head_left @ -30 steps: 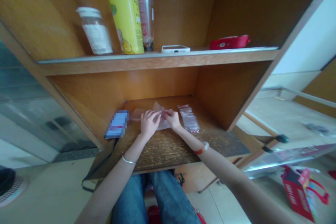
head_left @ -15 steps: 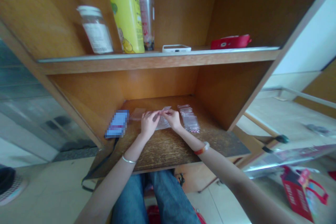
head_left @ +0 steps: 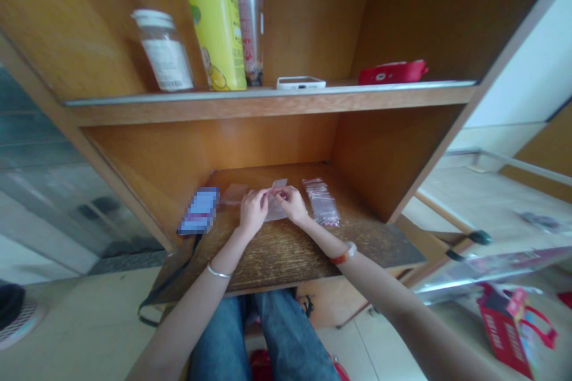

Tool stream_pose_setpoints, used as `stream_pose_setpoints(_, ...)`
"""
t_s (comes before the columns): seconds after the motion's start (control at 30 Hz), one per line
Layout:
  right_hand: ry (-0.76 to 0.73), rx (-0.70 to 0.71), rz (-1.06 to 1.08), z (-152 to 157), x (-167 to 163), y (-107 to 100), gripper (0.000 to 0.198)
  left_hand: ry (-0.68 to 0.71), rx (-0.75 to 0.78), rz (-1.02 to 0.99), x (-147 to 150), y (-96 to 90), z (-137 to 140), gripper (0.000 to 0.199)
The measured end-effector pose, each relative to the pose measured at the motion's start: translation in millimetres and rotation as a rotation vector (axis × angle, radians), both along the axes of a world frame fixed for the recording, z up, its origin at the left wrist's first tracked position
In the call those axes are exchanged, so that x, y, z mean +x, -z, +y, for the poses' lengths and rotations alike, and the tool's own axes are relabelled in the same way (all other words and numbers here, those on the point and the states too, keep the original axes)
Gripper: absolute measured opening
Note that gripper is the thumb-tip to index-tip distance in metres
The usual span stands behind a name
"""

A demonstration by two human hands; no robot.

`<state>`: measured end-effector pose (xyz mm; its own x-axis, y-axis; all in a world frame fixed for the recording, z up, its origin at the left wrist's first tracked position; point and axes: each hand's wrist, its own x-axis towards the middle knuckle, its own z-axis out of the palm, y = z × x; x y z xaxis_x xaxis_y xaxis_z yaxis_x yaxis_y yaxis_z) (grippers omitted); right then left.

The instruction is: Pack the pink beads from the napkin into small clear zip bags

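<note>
My left hand (head_left: 254,211) and my right hand (head_left: 292,205) meet over the desk, fingertips pinched together on a small clear plastic bag (head_left: 279,183). The bag's upper end sticks out beyond the fingers; its rest is covered by them. Beneath the hands lies more clear plastic (head_left: 274,211), flat on the wood. Left of my left hand is another flat clear plastic piece (head_left: 233,193). To the right of my right hand lies a row of overlapping clear bags (head_left: 322,202), with small pinkish bits at the near end.
A phone (head_left: 199,211) with a dark strap (head_left: 179,277) lies at the desk's left. On the shelf above stand a white-capped jar (head_left: 164,56), a yellow bottle (head_left: 218,30) and a lidded cup (head_left: 254,24). A white-edged phone (head_left: 301,83) and a red case (head_left: 392,72) lie beside them.
The bag's upper end has shifted slightly left and now stands more clear of the fingers. My right fingers have curled in a little. The other things have stayed put.
</note>
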<state>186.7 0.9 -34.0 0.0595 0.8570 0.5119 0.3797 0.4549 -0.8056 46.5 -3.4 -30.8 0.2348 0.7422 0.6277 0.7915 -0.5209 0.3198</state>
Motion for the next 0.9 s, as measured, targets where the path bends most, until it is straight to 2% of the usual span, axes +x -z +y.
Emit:
stream_pose_setpoints(0.23, -0.052, 0.098, -0.124, -10, -1, -5, 0.014, -0.015, 0.036, 0.148, 1, -4.0, -4, 0.019)
stream_pose_setpoints(0.43, -0.039, 0.030, -0.255, -12, -2, -5, 0.016, -0.002, 0.104, 0.207, 0, -3.6, -2, 0.020)
stream_pose_setpoints(0.73, 0.244, -0.030, -0.531, -21, -7, -15, 0.014, -0.143, 0.160, 0.147, 4, -5.1, -8, 0.020)
stream_pose_setpoints(0.9, 0.356, -0.013, -0.501, -17, -5, -11, 0.016, -0.184, 0.185, 0.092, 3, -4.0, -7, 0.024)
